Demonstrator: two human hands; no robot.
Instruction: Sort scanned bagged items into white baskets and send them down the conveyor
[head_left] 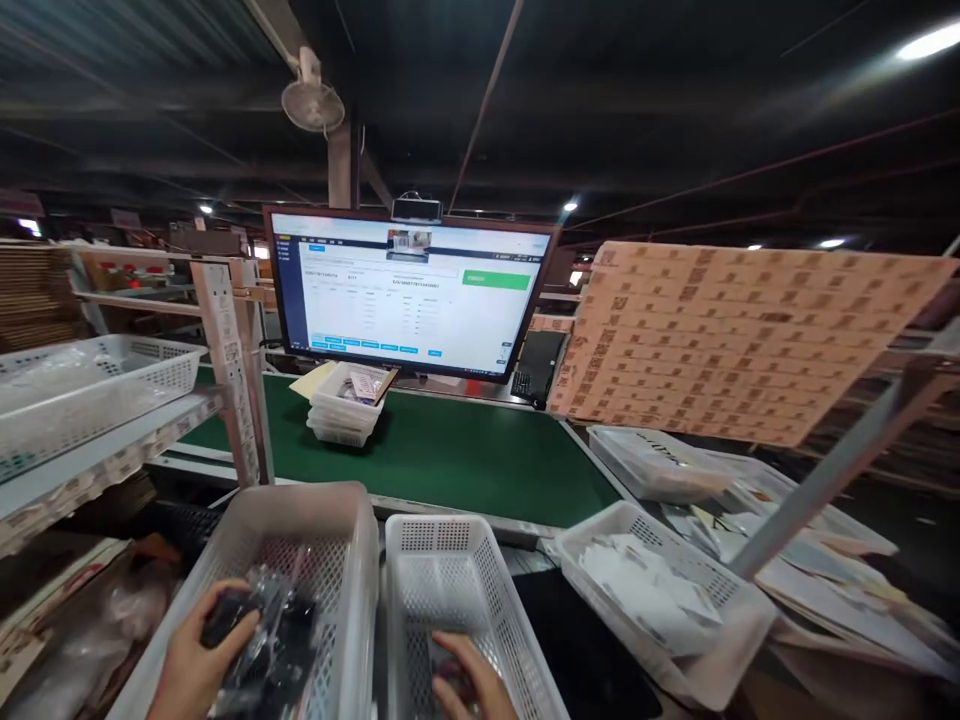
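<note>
My left hand (201, 648) reaches over the left white basket (358, 560), its thumb and fingers closed around a small dark item (227, 612) in clear plastic. Beneath and beside it lie several dark items in clear bags (289, 640). Down in the middle white perforated basket (435, 575), my right hand (480, 685) has its fingers curled on a small dark packaged item (448, 672). What exactly the right hand's item is, I cannot make out. Apart from that item, the bottom of the middle basket shows bare mesh.
Behind the baskets runs a green conveyor belt (465, 450) carrying stacked small baskets (345, 405). A monitor (405, 295) stands beyond it. On the right sit a basket of white papers (645, 590) and a slanting metal post (825, 465). A shelf basket (161, 370) is at left.
</note>
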